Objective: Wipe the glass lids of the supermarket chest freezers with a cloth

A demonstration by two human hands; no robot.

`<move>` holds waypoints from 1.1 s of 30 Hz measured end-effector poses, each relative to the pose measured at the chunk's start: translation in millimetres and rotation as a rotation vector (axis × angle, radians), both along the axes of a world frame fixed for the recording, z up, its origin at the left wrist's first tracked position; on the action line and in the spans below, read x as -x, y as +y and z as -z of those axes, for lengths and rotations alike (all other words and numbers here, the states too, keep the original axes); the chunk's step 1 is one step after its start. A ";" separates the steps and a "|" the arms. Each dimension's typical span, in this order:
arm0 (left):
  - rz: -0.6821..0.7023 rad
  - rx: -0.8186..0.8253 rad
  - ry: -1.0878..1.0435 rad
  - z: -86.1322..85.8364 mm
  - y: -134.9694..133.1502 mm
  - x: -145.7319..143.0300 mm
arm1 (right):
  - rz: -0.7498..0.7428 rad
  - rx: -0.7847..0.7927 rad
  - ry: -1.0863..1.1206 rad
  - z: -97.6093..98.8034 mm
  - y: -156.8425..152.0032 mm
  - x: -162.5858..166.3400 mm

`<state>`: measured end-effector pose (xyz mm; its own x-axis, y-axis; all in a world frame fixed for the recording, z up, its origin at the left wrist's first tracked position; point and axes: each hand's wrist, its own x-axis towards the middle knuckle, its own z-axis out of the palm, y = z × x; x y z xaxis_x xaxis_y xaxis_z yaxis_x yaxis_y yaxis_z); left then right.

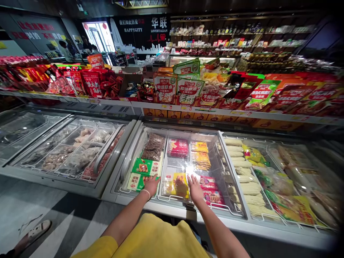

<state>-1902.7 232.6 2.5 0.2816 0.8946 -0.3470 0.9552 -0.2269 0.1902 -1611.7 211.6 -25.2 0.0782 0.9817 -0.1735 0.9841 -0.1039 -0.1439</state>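
Observation:
My left hand (152, 185), with a light band at the wrist, is at the green-and-white food packets (143, 166) in the left section of the middle chest freezer. Its fingers are spread, and I cannot tell whether they touch the packets or a glass cover. To the right, my right hand (195, 189) lies flat with its fingers stretched out. It is between the yellow packets (180, 184) and the pink packets (213, 197), beside a bright glare that hides some detail. Neither hand visibly holds anything.
White wire dividers split the freezer (172, 208). Bags of brown food (153, 146), red packets (178, 147) and orange packets (200, 159) lie farther back. More freezers adjoin on both sides, one with corn-like packs (249, 193). A shelf of pouches (165, 87) runs behind. Someone's shoe (39, 229) is at lower left.

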 end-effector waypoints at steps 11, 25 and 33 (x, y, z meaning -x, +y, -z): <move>-0.009 0.007 -0.058 4.3 40.7 -4.6 | -0.236 0.021 0.079 1.8 17.7 18.1; 0.043 -0.019 -0.027 -8.8 87.2 -19.8 | -0.037 -0.067 0.069 -2.6 69.8 7.1; 0.031 -0.052 -0.046 -14.0 98.9 -31.9 | -0.248 -0.016 0.123 -8.7 87.7 36.6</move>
